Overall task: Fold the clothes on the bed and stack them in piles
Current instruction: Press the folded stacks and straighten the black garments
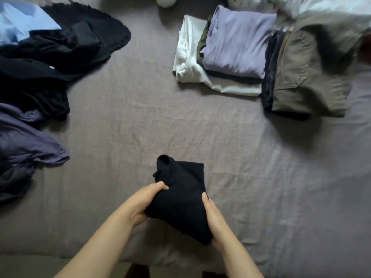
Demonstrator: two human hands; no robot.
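A small folded black garment (pixel 180 195) is held just above the grey bed sheet (pixel 251 167) near the front edge. My left hand (pixel 143 203) grips its left side, thumb on top. Along the right side, my right hand (pixel 215 221) holds it with the thumb on the cloth and the fingers underneath. At the back right stands a folded pile with a lilac top (pixel 239 41) on dark and white pieces (pixel 190 63). Beside it is a second pile topped by khaki trousers (pixel 307 77). Unfolded clothes lie at the left: black ones (pixel 50 57) and a dark purple one (pixel 22 141).
A light blue piece (pixel 18 21) lies at the far left corner. A pale round object (pixel 166 1) sits at the top edge, with light patterned bedding (pixel 321 5) at the top right. The bed's front edge (pixel 60 257) runs along the bottom.
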